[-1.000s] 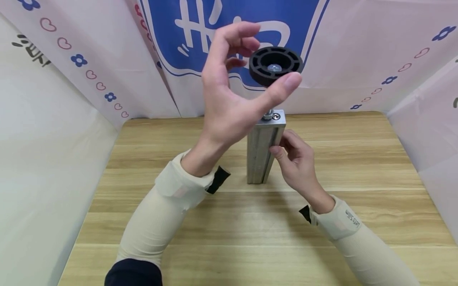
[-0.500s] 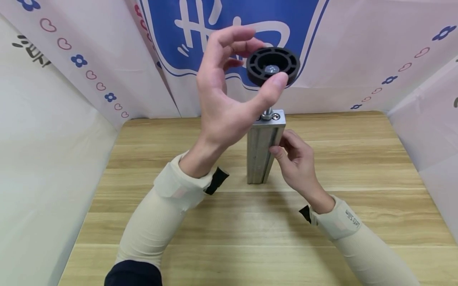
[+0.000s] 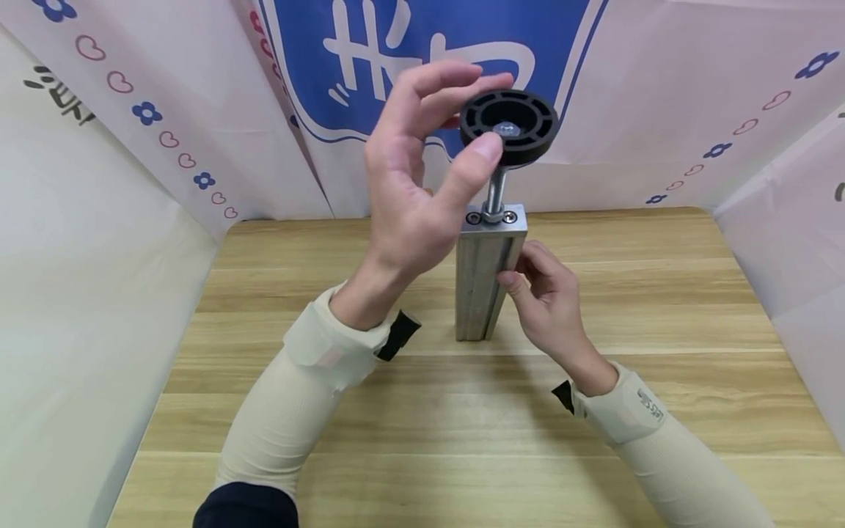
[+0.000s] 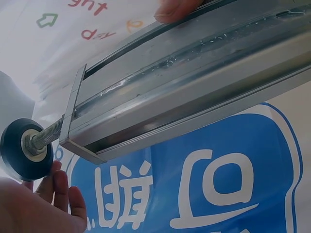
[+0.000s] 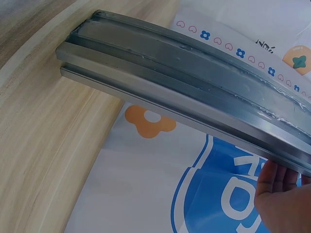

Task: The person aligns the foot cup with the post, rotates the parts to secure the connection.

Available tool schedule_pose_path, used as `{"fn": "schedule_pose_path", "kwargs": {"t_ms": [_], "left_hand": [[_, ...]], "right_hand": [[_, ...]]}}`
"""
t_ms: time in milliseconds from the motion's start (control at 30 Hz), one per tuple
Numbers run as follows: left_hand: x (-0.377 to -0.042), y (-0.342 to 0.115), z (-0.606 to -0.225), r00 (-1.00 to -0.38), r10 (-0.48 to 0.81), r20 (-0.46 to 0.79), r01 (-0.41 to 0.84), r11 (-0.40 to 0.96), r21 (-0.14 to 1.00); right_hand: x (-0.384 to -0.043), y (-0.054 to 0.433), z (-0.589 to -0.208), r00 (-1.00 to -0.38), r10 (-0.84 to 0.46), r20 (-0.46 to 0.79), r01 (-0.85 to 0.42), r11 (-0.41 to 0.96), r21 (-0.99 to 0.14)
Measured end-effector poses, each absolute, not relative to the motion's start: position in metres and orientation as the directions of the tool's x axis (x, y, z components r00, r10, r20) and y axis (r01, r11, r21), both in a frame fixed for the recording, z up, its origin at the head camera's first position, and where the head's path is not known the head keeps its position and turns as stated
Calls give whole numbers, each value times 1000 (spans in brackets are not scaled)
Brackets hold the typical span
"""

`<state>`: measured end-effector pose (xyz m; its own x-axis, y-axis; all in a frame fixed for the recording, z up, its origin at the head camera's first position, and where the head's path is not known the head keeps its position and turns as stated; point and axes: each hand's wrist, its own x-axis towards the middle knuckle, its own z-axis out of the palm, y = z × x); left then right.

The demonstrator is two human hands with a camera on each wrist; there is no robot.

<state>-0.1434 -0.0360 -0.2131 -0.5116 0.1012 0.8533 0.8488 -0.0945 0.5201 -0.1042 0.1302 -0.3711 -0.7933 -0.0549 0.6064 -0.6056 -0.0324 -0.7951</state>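
Note:
An aluminium profile (image 3: 478, 286) stands upright on the table, with an end plate and screws on top. From that plate rises a threaded stem (image 3: 495, 194) bearing a levelling foot (image 3: 538, 150), a black ribbed disc with a bolt head at its centre. My left hand (image 3: 412, 183) holds the disc's left side, thumb on the near rim and fingers along the far rim. Low on the profile's right side, my right hand (image 3: 551, 301) grips it between thumb and fingers; some fingertips are hidden behind it. The left wrist view shows a nut (image 4: 30, 143) beneath the disc.
The wooden table (image 3: 627, 330) extends around the profile. Behind it hangs a white cloth with a blue printed panel (image 3: 304, 81), close to the table's back edge. White cloth walls (image 3: 79, 220) stand at both sides.
My left thumb has slid left along the disc's near rim while the fingers reach farther right along the far rim. More of the stem shows. The right hand and profile stay put.

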Motion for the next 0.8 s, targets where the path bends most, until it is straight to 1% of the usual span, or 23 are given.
{"fn": "schedule_pose_path", "kwargs": {"t_ms": [100,300,433,567,800], "left_hand": [[-142,-36,-212,-522,98,847,846,-70,529],[-138,-34,-206,-563,88,822,826,38,562],[-137,-32,-203,-562,90,822,826,89,556],[-137,-31,-204,-560,76,825,828,97,553],[-136,-31,-206,-591,27,806,806,33,591]], "right_hand": [[-104,130,-372,-793,-55,607,-606,-33,-795],[-105,130,-372,-783,-47,620,-618,-47,-785],[-105,129,-372,-777,-44,629,-626,-57,-778],[-105,130,-372,-775,-47,630,-628,-60,-776],[-105,130,-372,-777,-50,627,-625,-58,-779]]}}
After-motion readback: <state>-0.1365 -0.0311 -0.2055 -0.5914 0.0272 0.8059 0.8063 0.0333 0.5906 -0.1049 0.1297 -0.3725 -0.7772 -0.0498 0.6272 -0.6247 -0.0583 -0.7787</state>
